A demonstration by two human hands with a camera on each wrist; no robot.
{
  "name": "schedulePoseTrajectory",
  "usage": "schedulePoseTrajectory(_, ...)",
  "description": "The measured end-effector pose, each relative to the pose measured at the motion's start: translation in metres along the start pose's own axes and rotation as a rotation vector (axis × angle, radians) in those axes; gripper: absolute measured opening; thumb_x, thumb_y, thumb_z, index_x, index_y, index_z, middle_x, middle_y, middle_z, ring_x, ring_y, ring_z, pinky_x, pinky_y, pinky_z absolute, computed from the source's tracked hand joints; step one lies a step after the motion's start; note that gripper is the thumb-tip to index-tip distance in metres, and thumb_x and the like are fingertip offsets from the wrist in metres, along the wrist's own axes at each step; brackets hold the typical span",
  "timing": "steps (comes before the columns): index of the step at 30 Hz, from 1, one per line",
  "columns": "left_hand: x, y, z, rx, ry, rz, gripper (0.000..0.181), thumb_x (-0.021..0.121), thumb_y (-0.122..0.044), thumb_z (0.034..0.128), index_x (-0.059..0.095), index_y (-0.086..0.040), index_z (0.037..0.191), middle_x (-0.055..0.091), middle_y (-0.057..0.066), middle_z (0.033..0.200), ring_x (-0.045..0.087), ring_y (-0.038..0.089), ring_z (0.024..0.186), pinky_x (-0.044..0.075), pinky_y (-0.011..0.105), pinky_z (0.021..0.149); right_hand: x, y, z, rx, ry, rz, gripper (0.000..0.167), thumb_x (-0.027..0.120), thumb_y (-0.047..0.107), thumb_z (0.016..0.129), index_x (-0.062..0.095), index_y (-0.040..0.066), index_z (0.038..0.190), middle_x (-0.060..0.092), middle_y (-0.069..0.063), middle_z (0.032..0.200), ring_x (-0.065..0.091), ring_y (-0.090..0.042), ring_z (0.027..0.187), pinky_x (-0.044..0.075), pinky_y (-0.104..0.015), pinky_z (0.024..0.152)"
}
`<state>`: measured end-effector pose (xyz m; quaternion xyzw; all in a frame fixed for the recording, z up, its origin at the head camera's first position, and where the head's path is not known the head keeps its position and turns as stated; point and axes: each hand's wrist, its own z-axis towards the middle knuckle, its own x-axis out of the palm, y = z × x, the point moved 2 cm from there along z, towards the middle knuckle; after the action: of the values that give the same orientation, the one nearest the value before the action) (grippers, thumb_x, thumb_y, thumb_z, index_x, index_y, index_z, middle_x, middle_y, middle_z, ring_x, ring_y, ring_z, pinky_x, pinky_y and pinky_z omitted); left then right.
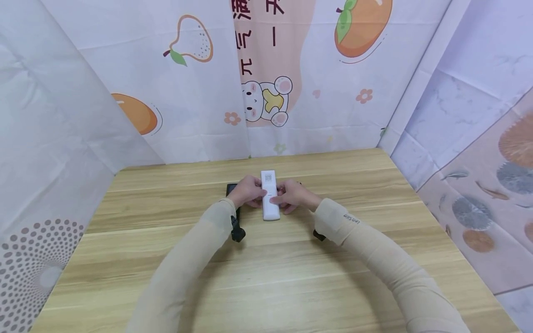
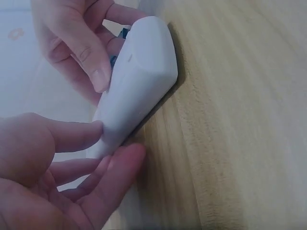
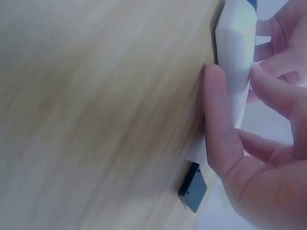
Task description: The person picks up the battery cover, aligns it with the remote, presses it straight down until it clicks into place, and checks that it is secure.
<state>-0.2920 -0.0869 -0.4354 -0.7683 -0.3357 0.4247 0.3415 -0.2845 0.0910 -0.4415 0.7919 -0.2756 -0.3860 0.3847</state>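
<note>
White device [image 2: 139, 72] between left hand [image 2: 48, 177] and right hand [image 2: 76, 40], wooden tabletop [image 2: 235, 124] alongside.

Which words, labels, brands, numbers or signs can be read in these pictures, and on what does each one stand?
"元气满": on the patterned back cloth, printed sideways.
"一天": on the same cloth, also sideways.
Right sleeve: a dark marking, too small to read surely.
White device: a code-like label, too small to read.
No readable brand.

Black object [image 1: 231, 188] partly hidden behind left hand [image 1: 249, 190]; label [image 1: 268, 177] unreadably small
</note>
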Motion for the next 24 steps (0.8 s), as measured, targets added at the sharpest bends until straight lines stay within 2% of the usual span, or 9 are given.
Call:
schedulePoseTrajectory(2, -0.001, -0.001, -0.003, 0.039, -0.007, 0.086, 0.037, 0.068, -0.006, 0.0961, 0.06, 0.006, 0.13, 0.068, 0.017, 0.099, 0.069, 0.025, 0.085, 0.063, 0.035, 0.069, -0.003, 0.0, -0.001, -0.004, 0.006, -0.001, 0.042, 0.07, 0.017, 0.098, 0.057, 0.0, 0.134, 0.058, -0.014, 0.103, 0.063, -0.025, 0.082, 0.063, -0.039, 0.067)
schedulePoseTrajectory(5, -0.003, -0.003, -0.006, 0.105, -0.009, 0.213, 0.04, 0.07, -0.009, 0.094, 0.06, 0.005, 0.13, 0.068, 0.017, 0.109, 0.07, 0.024, 0.084, 0.062, 0.033, 0.069, -0.009, 0.001, -0.003, -0.007, 0.007, -0.018, 0.05, 0.066, 0.019, 0.101, 0.05, 0.0, 0.144, 0.06, -0.018, 0.113, 0.064, -0.029, 0.087, 0.063, -0.04, 0.069)
schedulePoseTrajectory(9, -0.01, -0.006, -0.009, 0.199, 0.027, 0.362, 0.046, 0.072, -0.011, 0.0924, 0.059, 0.004, 0.134, 0.067, 0.016, 0.119, 0.068, 0.022, 0.091, 0.06, 0.03, 0.073, -0.019, 0.005, -0.007, -0.01, 0.001, -0.084, 0.05, 0.062, 0.023, 0.103, 0.048, -0.001, 0.146, 0.06, -0.021, 0.127, 0.067, -0.033, 0.095, 0.063, -0.039, 0.071)
schedulePoseTrajectory(12, -0.017, -0.007, -0.013, 0.279, 0.066, 0.438, 0.046, 0.072, -0.011, 0.0912, 0.06, 0.003, 0.134, 0.068, 0.015, 0.119, 0.066, 0.023, 0.1, 0.058, 0.034, 0.082, -0.027, 0.007, -0.01, -0.009, -0.006, -0.129, 0.049, 0.061, 0.024, 0.104, 0.05, -0.001, 0.144, 0.06, -0.02, 0.13, 0.067, -0.034, 0.098, 0.063, -0.039, 0.073)
schedulePoseTrajectory(18, -0.035, -0.008, -0.022, 0.387, 0.074, 0.479, 0.048, 0.073, -0.012, 0.0913, 0.059, 0.004, 0.135, 0.066, 0.019, 0.124, 0.063, 0.03, 0.114, 0.052, 0.042, 0.099, -0.042, 0.004, -0.01, -0.038, -0.061, -0.223, 0.042, 0.064, 0.026, 0.102, 0.058, 0.001, 0.136, 0.064, -0.018, 0.113, 0.065, -0.027, 0.089, 0.062, -0.044, 0.077)
schedulePoseTrajectory(21, -0.046, -0.008, -0.027, 0.4, 0.068, 0.476, 0.048, 0.073, -0.012, 0.0927, 0.059, 0.005, 0.135, 0.064, 0.023, 0.128, 0.062, 0.034, 0.116, 0.051, 0.045, 0.101, -0.051, 0.001, -0.009, -0.076, -0.086, -0.291, 0.04, 0.066, 0.023, 0.101, 0.061, 0.0, 0.132, 0.065, -0.019, 0.111, 0.065, -0.027, 0.081, 0.061, -0.046, 0.075)
schedulePoseTrajectory(24, -0.056, -0.008, -0.031, 0.388, 0.051, 0.482, 0.048, 0.074, -0.014, 0.0936, 0.059, 0.004, 0.135, 0.062, 0.024, 0.13, 0.06, 0.037, 0.118, 0.05, 0.047, 0.102, -0.057, 0.0, -0.011, -0.121, -0.111, -0.384, 0.039, 0.067, 0.02, 0.099, 0.062, -0.004, 0.13, 0.065, -0.019, 0.115, 0.065, -0.03, 0.088, 0.059, -0.044, 0.081)
